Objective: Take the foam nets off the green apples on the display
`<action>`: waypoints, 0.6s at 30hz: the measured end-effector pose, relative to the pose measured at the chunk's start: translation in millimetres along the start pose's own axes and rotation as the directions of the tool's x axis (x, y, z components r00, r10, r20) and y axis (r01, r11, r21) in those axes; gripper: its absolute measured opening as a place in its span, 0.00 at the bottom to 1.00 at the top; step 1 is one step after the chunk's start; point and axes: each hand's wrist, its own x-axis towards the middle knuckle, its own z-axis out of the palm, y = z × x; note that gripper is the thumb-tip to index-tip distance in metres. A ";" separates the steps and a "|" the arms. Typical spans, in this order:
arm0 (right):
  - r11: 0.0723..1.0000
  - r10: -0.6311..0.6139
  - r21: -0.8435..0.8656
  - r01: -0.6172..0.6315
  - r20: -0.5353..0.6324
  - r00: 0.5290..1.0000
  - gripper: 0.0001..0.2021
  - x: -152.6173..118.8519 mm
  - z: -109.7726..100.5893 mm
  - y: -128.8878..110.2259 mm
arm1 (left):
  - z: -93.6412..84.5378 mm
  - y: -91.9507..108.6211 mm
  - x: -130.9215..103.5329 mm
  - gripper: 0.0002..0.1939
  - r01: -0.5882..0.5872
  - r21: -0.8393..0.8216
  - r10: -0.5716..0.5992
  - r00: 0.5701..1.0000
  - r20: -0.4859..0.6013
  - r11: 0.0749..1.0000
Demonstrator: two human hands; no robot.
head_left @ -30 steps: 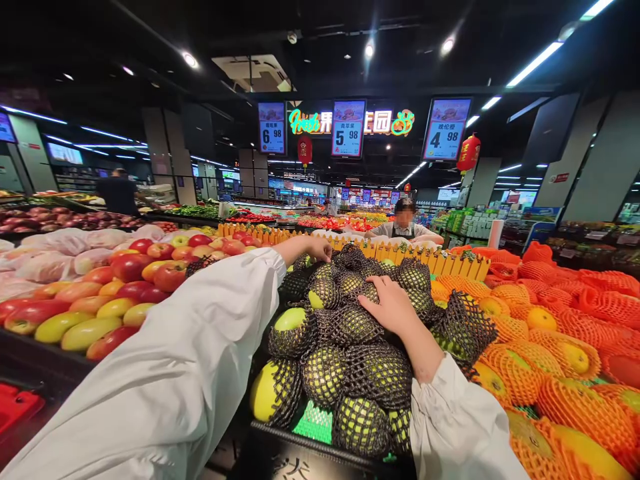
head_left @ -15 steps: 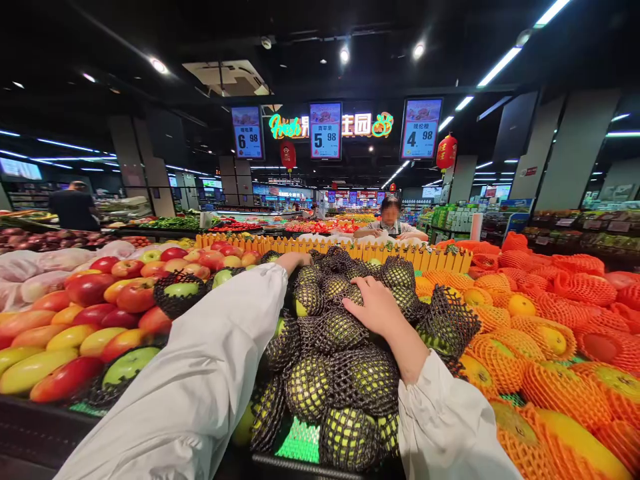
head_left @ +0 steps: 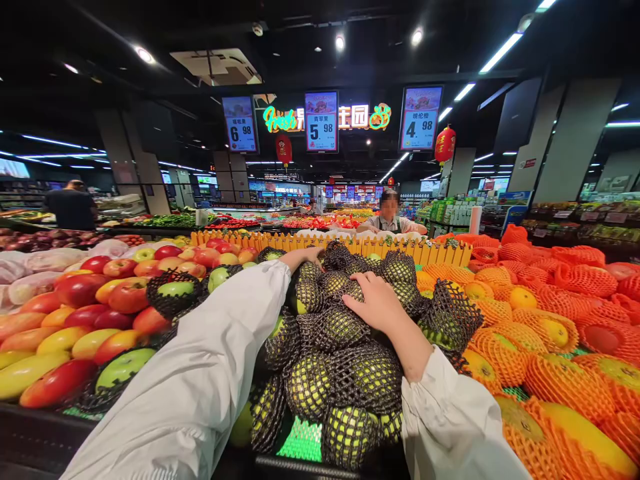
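Note:
A pile of green apples in black foam nets [head_left: 307, 385] fills the tray in front of me. My left hand [head_left: 306, 256] reaches to the back of the pile and touches a netted green apple [head_left: 338, 257] there; its fingers are mostly hidden. Lying over the right middle of the pile, my right hand [head_left: 377, 303] has its fingers stretched out and thumb apart, resting on netted apples. Right of it sits another apple in a loose, flared net [head_left: 445, 327].
Red and yellow apples [head_left: 83, 293] lie to the left. On the right are fruits in orange foam nets [head_left: 565, 380]. A low yellow picket fence [head_left: 427, 252] runs behind the pile. A person [head_left: 389, 217] is beyond it, another person [head_left: 73, 205] far left.
The camera view has shifted slightly. My left hand has moved a little to the right at the back of the pile. My right hand stays on the same netted apples.

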 end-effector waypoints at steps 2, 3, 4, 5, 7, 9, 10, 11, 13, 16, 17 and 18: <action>1.000 -0.002 0.001 0.002 0.002 1.000 0.25 -0.1 -0.1 0.1 | 0.9 6.1 1.9 0.57 0.020 -0.026 -0.020 1.000 -0.019 0.999; 1.000 -0.002 0.002 0.002 0.003 1.000 0.25 -0.1 -0.2 0.1 | 0.8 9.1 2.0 0.60 0.025 -0.037 -0.026 0.999 -0.023 0.999; 1.000 -0.001 0.003 0.001 0.003 1.000 0.25 -0.3 -0.3 0.1 | 0.4 11.6 1.6 0.61 0.016 -0.046 -0.017 1.000 -0.023 0.999; 1.000 0.001 0.003 -0.001 0.002 1.000 0.25 -0.4 -0.4 0.2 | -0.2 13.6 0.7 0.61 0.002 -0.052 -0.003 1.000 -0.018 0.999; 1.000 0.003 0.004 -0.003 0.005 1.000 0.24 -0.5 -0.5 0.4 | -1.6 15.8 -1.8 0.54 -0.027 -0.061 0.028 1.000 0.010 0.998; 1.000 0.003 0.005 -0.003 0.005 1.000 0.25 -0.4 -0.3 0.6 | -2.5 15.8 -3.5 0.44 -0.035 -0.062 0.038 0.998 0.055 0.997; 1.000 0.002 0.006 -0.002 0.005 1.000 0.25 -0.3 -0.1 0.6 | -2.7 15.2 -3.7 0.40 -0.028 -0.058 0.033 0.997 0.075 0.998; 1.000 0.002 0.006 -0.002 0.003 1.000 0.25 0.0 0.1 0.6 | -2.8 14.5 -3.5 0.37 -0.019 -0.052 0.023 0.996 0.088 0.998; 1.000 0.003 0.007 -0.003 0.000 1.000 0.26 0.4 0.6 0.6 | -3.2 13.5 -1.8 0.33 0.000 -0.038 0.004 0.995 0.097 0.999; 1.000 0.005 0.007 -0.005 -0.005 1.000 0.26 0.9 1.1 0.6 | -4.4 14.7 0.0 0.29 -0.009 -0.029 0.011 0.997 0.077 1.000; 1.000 0.004 0.005 -0.004 -0.005 1.000 0.26 0.9 1.2 0.6 | -4.8 15.6 -0.3 0.29 -0.021 -0.029 0.023 0.998 0.064 0.999; 1.000 0.003 0.005 -0.003 -0.004 1.000 0.26 0.8 1.3 0.6 | -5.1 16.6 -1.4 0.28 -0.034 -0.028 0.035 0.998 0.048 0.999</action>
